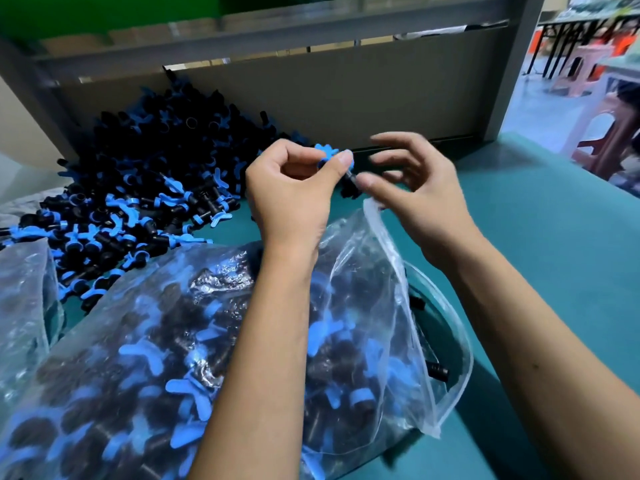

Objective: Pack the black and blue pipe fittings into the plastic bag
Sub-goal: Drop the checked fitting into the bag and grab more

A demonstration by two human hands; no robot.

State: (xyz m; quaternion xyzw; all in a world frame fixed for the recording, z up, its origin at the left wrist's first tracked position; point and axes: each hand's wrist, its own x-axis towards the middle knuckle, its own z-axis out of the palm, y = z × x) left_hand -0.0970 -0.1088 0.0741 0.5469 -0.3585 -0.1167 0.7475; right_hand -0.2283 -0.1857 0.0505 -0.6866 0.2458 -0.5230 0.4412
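Nearest the camera lies the plastic bag (398, 271), clear and already heaped with black and blue fittings, its mouth gaping toward the right, where the zip edge curls up off the teal table (554, 237). Both forearms reach out over it.

Above the bag's raised rim, the left hand (291, 192) pinches a single fitting (337, 161) between thumb and curled fingers: the blue winged end sticks up just past the thumb tip, and the black stem points down and to the right, out of the grip. The right hand (412, 188) meets that stem from the other side, its thumb and forefinger tips closing on or just touching the black end; the other fingers spread loosely above. Whether it truly grips the stem, I cannot tell, as the hand is blurred.

The held fitting hangs over the table just beyond the bag's mouth, not inside it. To the left, a loose pile of fittings (138, 188) banks up against the grey back panel (346, 98). A second filled bag (24, 299) sits at the left edge.
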